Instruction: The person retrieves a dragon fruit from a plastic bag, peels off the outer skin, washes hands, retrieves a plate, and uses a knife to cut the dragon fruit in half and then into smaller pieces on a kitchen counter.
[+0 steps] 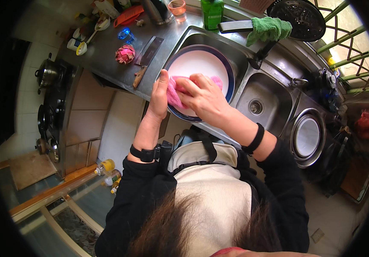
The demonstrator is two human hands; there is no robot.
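Observation:
A large white plate (pixel 203 59) with a dark blue rim is held over the left basin of a steel double sink (pixel 240 84). My left hand (pixel 159 96) grips the plate's left edge, thumb up. Pressed to the plate's inner face is a pink cloth (pixel 175 96), bunched under the fingers of my right hand (pixel 203 96). Part of the cloth reaches beyond those fingers to the right. The underside of the plate and the left fingertips are hidden.
On the left counter lie a cleaver (pixel 151 51), a dragon fruit (pixel 125 54) and a blue cup (pixel 126 35). Behind the sink stands a green bottle (pixel 212 14). A green cloth (pixel 268 29) drapes over a pan handle. Nested bowls (pixel 307 136) sit at right.

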